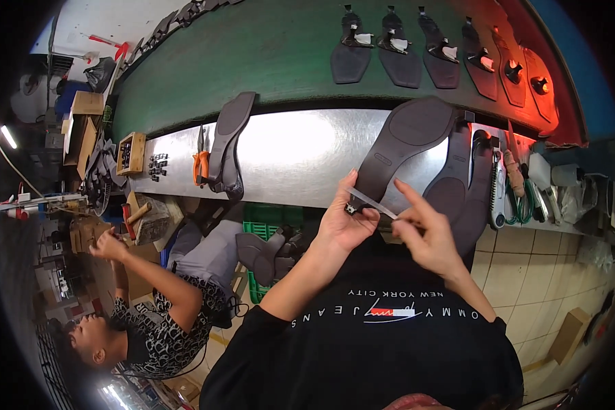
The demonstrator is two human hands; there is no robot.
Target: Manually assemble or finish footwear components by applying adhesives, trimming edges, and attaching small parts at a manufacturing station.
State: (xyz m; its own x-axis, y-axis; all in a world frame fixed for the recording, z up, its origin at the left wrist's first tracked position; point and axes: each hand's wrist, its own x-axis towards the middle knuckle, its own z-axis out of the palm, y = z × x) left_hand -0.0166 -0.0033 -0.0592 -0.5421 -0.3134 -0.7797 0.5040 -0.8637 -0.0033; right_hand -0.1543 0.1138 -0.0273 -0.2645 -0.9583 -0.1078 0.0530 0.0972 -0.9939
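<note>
My left hand (348,222) is closed around the narrow end of a dark brown sandal sole (413,130), whose broad end rests toward the far side of the metal bench. By my left fingers a small shiny metal piece (350,208) shows at the sole's end. A thin whitish strip (374,203) runs slantwise between my hands, over that end. My right hand (427,236) pinches the strip's near right end, its index finger stretched out toward the sole. Whether the strip is stiff or soft, I cannot tell. More dark soles (447,191) lie just right of the held one.
Orange-handled pliers (200,167), a pair of soles (232,123) and small metal pieces (158,167) lie left on the bench (301,150). Strapped soles (402,65) line the green belt (273,61). A utility knife (497,198) and wooden-handled tool (512,174) are right. A person (164,301) works at left.
</note>
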